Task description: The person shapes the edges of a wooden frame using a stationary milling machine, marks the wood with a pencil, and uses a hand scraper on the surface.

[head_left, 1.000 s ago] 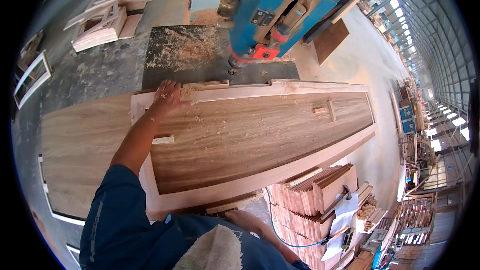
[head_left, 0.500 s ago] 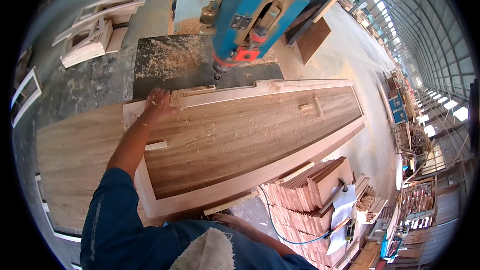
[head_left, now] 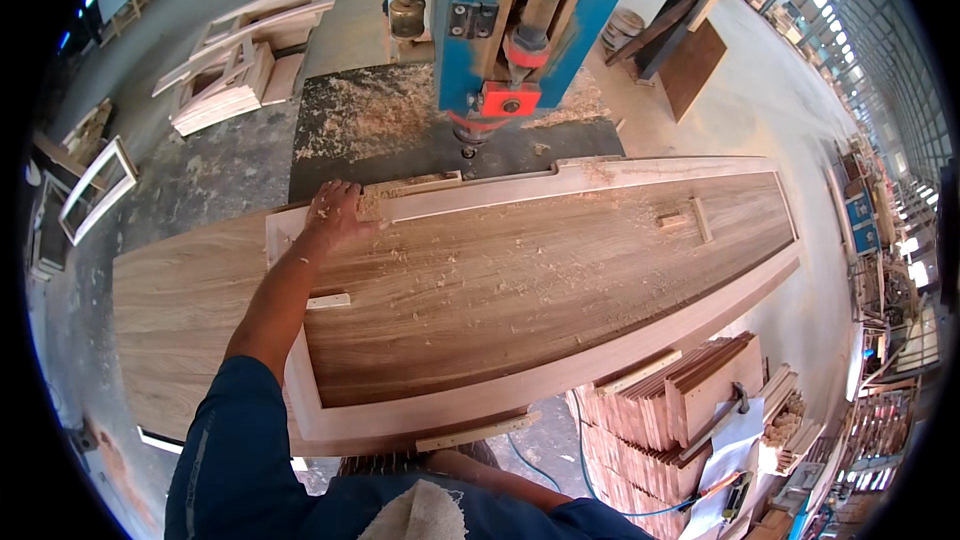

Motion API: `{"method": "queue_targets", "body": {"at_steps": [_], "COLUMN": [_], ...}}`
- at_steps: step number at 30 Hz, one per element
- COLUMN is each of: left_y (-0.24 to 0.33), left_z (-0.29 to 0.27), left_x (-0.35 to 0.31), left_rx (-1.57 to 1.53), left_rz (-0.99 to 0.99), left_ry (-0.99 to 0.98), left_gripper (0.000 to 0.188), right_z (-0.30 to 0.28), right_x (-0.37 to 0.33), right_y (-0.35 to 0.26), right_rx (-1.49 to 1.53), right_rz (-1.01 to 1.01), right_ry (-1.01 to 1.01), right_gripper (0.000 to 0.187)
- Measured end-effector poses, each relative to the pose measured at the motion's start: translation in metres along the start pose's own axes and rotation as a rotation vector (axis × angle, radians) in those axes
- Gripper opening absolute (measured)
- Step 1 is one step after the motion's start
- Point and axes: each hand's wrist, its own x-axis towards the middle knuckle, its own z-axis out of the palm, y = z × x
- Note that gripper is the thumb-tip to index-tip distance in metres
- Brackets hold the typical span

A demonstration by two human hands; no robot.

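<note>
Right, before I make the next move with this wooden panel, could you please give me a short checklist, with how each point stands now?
1. Left hand away from the tip of the blue machine: ok, it is on the frame's far left corner, left of the tip.
2. Right hand well placed: cannot tell, it is mostly hidden at the near edge.
3. Brown panel free of debris: not ok, shavings and small wood pieces lie on it.
4. Dark machine table swept: not ok, shavings cover much of it.
5. Machine stopped: cannot tell from still pictures.
</note>
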Motion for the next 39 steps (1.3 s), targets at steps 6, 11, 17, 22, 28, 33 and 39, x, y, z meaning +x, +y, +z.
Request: {"method": "queue_targets", "body": {"at_steps": [6,11,17,22,28,33,39], "left_y": [0.011,0.003,0.004,0.000,0.002,0.001,0.001], "left_z": [-0.010,-0.007,-0.008,-0.008,-0.007,-0.004,-0.006], "left_x": [0.003,0.000,0.001,0.003,0.007,0.005,0.004], "left_rx": [-0.050,-0.044,-0.042,-0.049,-0.064,-0.039,-0.031], "left_rz": [-0.029,-0.040,-0.053,-0.049,-0.032,-0.031,-0.056], "left_ry": [-0.109,-0.110,-0.142,-0.163,-0.149,-0.137,-0.145], "left_gripper": [0.090,0.095,0.099,0.100,0.099,0.100,0.104], "right_z": [-0.002,-0.011,-0.038,-0.069,-0.071,-0.080,-0.102], "right_x": [-0.003,-0.047,-0.128,-0.205,-0.153,-0.047,0.003], "right_y": [-0.007,-0.023,-0.072,-0.123,-0.271,-0.367,-0.403], "right_rx": [0.060,-0.076,-0.813,-0.963,-0.871,-0.422,-0.369], "right_rz": [0.057,0.093,0.187,-0.386,-0.783,-1.185,-1.186], "right_ry": [-0.010,0.029,0.017,0.522,1.095,0.778,0.700], "right_gripper": [0.045,0.045,0.038,0.033,0.031,0.018,0.016]}}
